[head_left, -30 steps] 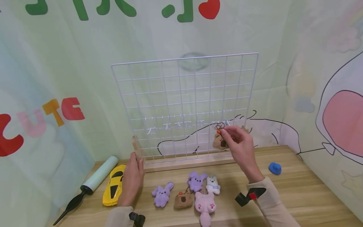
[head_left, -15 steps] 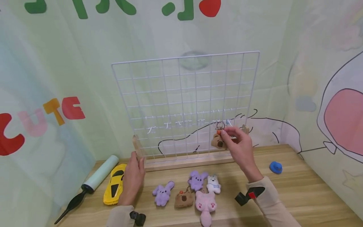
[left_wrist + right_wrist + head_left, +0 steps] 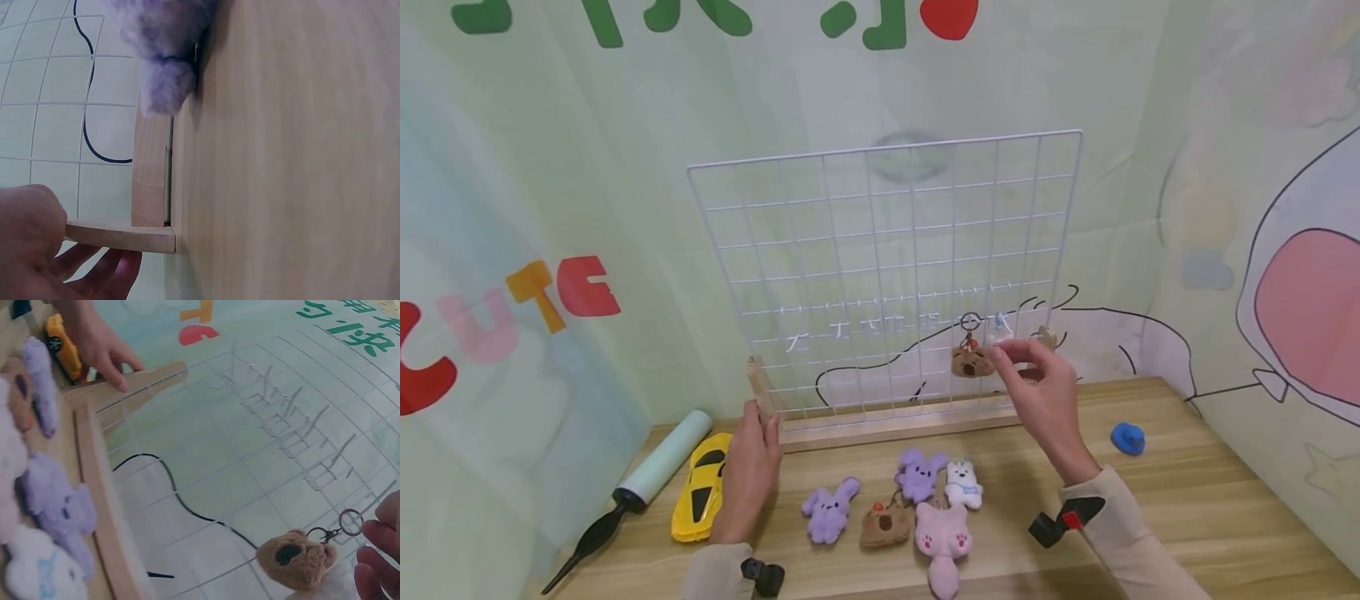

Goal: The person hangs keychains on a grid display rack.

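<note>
In the head view, my left hand (image 3: 751, 458) grips the wooden side upright (image 3: 760, 385) of a white wire grid rack (image 3: 880, 242); its thumb and fingers lie on opposite faces of the wood (image 3: 122, 237). A brown plush keychain (image 3: 972, 362) with an orange bead hangs by its ring (image 3: 351, 522) at a hook of the grid. My right hand (image 3: 1045, 400) is beside it, thumb tip at the plush's right edge in the head view. The right wrist view has the fingertips apart from the plush (image 3: 292, 556). Behind that hand hangs a white plush (image 3: 1000, 329), partly hidden.
In front of the rack lie purple plush toys (image 3: 829, 512), a brown one (image 3: 886, 525), a white one (image 3: 963, 484) and a pink one (image 3: 943, 542). A yellow toy car (image 3: 700, 492) and a pump (image 3: 658, 467) lie left, a blue toy hat (image 3: 1127, 438) right. Several white hooks (image 3: 838, 331) line the grid.
My right hand has let go of the brown plush keychain and moved slightly right; the plush now hangs straight down from its ring. The left hand keeps its hold on the upright.
</note>
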Action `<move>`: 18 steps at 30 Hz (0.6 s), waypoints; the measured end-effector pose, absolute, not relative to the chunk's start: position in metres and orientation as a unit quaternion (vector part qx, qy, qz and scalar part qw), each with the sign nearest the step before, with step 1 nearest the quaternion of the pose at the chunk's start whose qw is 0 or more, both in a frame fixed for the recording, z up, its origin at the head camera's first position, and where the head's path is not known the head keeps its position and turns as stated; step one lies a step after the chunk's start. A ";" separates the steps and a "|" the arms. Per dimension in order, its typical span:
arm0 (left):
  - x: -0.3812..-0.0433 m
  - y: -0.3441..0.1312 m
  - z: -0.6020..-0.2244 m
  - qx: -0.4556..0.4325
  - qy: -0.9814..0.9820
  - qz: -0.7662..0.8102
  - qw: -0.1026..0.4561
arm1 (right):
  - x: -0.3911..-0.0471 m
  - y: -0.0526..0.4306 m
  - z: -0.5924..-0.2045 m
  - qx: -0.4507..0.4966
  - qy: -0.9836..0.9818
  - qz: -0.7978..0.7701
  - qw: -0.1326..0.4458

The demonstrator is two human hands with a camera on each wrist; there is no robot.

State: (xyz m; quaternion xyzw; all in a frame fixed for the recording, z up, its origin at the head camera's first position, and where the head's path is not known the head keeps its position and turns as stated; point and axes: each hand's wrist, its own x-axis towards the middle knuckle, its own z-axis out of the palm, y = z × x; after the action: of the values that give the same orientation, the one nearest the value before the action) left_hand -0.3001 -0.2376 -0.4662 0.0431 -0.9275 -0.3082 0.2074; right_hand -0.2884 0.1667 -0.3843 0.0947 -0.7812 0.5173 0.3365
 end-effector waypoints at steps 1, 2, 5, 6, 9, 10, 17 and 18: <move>-0.300 -0.238 -0.466 0.043 -0.927 -0.308 0.207 | -0.287 0.167 -0.387 0.101 -0.784 0.513 0.334; -0.300 -0.238 -0.466 0.043 -0.928 -0.308 0.206 | -0.286 0.168 -0.390 0.107 -0.789 0.507 0.331; -0.300 -0.238 -0.466 0.043 -0.928 -0.310 0.202 | -0.279 0.172 -0.402 0.125 -0.806 0.487 0.313; -0.300 -0.237 -0.465 0.043 -0.928 -0.310 0.201 | -0.277 0.174 -0.407 0.130 -0.812 0.480 0.305; -0.300 -0.237 -0.465 0.044 -0.929 -0.309 0.200 | -0.273 0.177 -0.421 0.142 -0.831 0.458 0.281; -0.300 -0.237 -0.465 0.045 -0.929 -0.309 0.200 | -0.273 0.178 -0.425 0.146 -0.836 0.453 0.273; -0.301 -0.238 -0.466 0.052 -0.928 -0.309 0.200 | -0.281 0.175 -0.446 0.165 -0.864 0.432 0.199; -0.301 -0.238 -0.466 0.051 -0.929 -0.309 0.199 | -0.281 0.175 -0.449 0.167 -0.869 0.429 0.183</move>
State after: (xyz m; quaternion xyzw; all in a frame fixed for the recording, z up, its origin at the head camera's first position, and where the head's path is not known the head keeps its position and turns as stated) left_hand -0.3011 -0.2378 -0.4662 0.0508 -0.9287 -0.3090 0.1987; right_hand -0.2814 0.1748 -0.4488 0.1673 -0.8687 0.4287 0.1834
